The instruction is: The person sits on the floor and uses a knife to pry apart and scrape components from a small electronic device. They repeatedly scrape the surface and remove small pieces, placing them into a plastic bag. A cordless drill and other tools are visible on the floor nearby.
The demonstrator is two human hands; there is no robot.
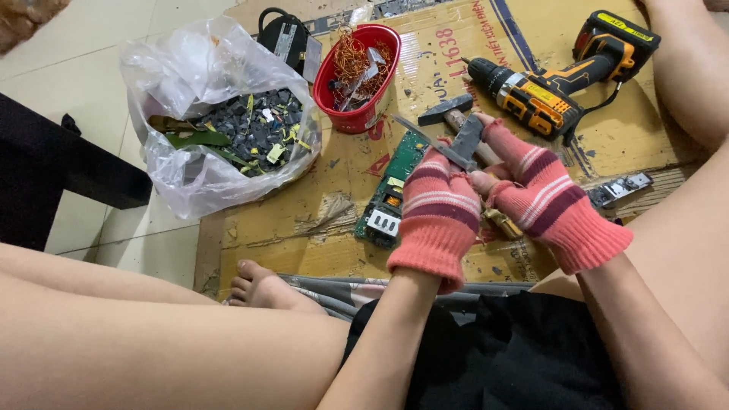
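1. Left hand (434, 216), gloved, closed on a thin metal blade (433, 144); right hand (543, 201), gloved, pinching a small brass-coloured part (503, 224) above the cardboard (304, 220).
2. Blade judged stiff, sharp-edged; best gripped at the handle end; part judged light, hard, slippery.
3. Hammer (456, 114), circuit board (389, 197) just behind; open room left, toward bag (220, 114).

Both my left hand (437, 209) and my right hand (543, 201) wear knitted fingerless gloves, coral pink with bands of white and dark plum across the back and ribbed cuffs at the wrist. My fingers (480, 182) poke bare from the cut-off ends, and my forearms and legs are uncovered. Black shorts cover my lap.
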